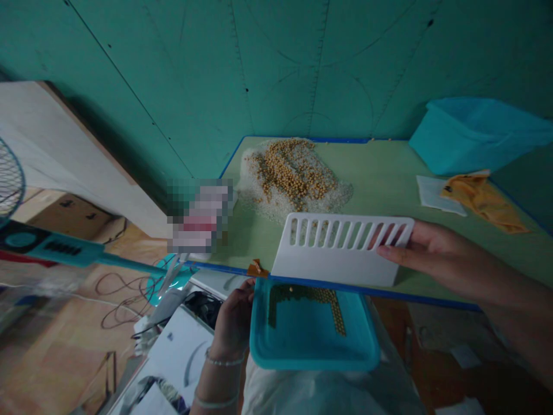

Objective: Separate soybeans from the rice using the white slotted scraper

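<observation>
My right hand [425,246] is closed on the right end of a white slotted plastic divider [332,265]. The divider stands tilted at the table's front edge, its slots along the top. My left hand [235,314] grips the left rim of a teal plastic basket [311,364], its fingers partly hidden behind the rim. The basket is just below the table edge and has patches of small holes inside; a single bean shows near its far side. Beyond the divider, a heap of yellow soybeans [298,167] lies spread over white grains [253,181] that look like rice.
The pale green table [380,178] has blue edging and meets a green wall. At its right stand a teal bag [466,138], an orange cloth [484,202] and white paper [432,195]. A blurred-out item lies left. A teal fan [73,248] and cables are further left.
</observation>
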`<action>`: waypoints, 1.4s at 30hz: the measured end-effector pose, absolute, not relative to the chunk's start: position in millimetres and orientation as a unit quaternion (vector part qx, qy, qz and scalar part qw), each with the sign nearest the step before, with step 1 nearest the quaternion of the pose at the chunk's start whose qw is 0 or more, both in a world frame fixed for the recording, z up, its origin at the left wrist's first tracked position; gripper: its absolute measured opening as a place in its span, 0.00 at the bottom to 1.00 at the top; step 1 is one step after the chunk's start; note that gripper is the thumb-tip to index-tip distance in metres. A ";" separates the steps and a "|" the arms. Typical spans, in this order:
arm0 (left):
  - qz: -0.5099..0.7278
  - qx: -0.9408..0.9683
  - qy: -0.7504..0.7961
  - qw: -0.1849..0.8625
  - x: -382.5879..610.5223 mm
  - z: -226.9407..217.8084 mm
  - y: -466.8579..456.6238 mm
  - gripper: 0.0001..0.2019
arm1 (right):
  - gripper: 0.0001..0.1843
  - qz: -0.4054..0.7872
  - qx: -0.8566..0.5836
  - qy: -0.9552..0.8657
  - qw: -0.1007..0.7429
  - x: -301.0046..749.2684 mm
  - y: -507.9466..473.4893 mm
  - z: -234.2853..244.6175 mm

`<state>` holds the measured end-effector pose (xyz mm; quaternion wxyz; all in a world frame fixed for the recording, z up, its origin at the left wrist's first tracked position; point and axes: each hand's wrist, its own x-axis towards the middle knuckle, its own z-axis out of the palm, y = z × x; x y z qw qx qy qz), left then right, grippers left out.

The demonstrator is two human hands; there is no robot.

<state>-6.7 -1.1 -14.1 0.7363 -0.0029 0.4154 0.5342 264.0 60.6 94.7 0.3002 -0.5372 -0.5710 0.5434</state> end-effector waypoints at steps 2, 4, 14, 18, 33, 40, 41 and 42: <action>0.530 -0.006 0.431 0.730 -5.9 -13.2 -0.3 0.10 | 0.18 0.535 -0.540 -0.571 0.310 263.1 60.7 94.8; 0.528 -0.006 0.438 0.728 -5.9 -13.0 0.4 0.10 | 0.17 0.527 -0.542 -0.573 0.317 261.9 61.3 93.6; 0.522 -0.030 0.444 0.728 -2.6 -10.2 3.0 0.12 | 0.09 0.433 -0.559 -0.595 0.383 249.4 69.4 90.6; 0.515 -0.011 0.445 0.733 -3.5 -10.4 2.5 0.12 | 0.08 0.409 -0.549 -0.588 0.431 265.2 79.9 86.4; 0.519 -0.012 0.437 0.734 -0.4 -17.9 1.5 0.09 | 0.16 0.309 -0.596 -0.568 0.476 328.2 82.0 75.1; 0.511 0.010 0.455 0.729 4.2 -15.7 3.0 0.07 | 0.14 0.334 -0.603 -0.568 0.450 320.6 70.2 75.1; 0.510 0.013 0.453 0.731 4.4 -14.9 2.7 0.07 | 0.14 0.339 -0.602 -0.566 0.450 318.8 68.9 76.4; 0.509 0.016 0.452 0.732 4.5 -14.1 2.2 0.07 | 0.13 0.342 -0.604 -0.563 0.449 317.4 68.0 77.4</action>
